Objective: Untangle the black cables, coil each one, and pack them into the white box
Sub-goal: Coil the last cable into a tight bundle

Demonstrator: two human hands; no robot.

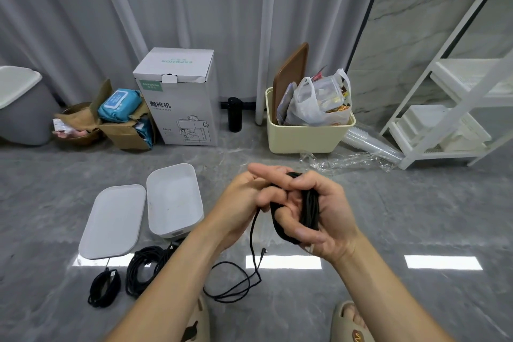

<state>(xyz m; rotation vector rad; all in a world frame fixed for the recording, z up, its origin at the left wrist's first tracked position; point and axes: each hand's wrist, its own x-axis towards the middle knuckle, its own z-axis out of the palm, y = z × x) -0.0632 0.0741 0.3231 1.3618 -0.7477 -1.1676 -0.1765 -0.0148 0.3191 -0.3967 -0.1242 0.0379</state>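
Observation:
My right hand (324,216) grips a bundle of coiled black cable (309,211) held above the floor. My left hand (249,197) pinches the same cable at the top of the bundle. The cable's loose tail (241,280) hangs down, loops on the floor and ends in a small plug. Two coiled black cables lie on the floor at the lower left: a small one (104,289) and a larger one (145,269). The white box (175,200) stands open behind them, with its lid (113,221) lying beside it on the left.
A coffee-machine carton (180,97), a torn cardboard box with wipes (122,119) and a grey bin (22,108) line the curtain. A cream tub (308,130) with bags, plastic cups (372,144) and a white shelf (455,97) stand at right. My sandalled feet (352,322) are below.

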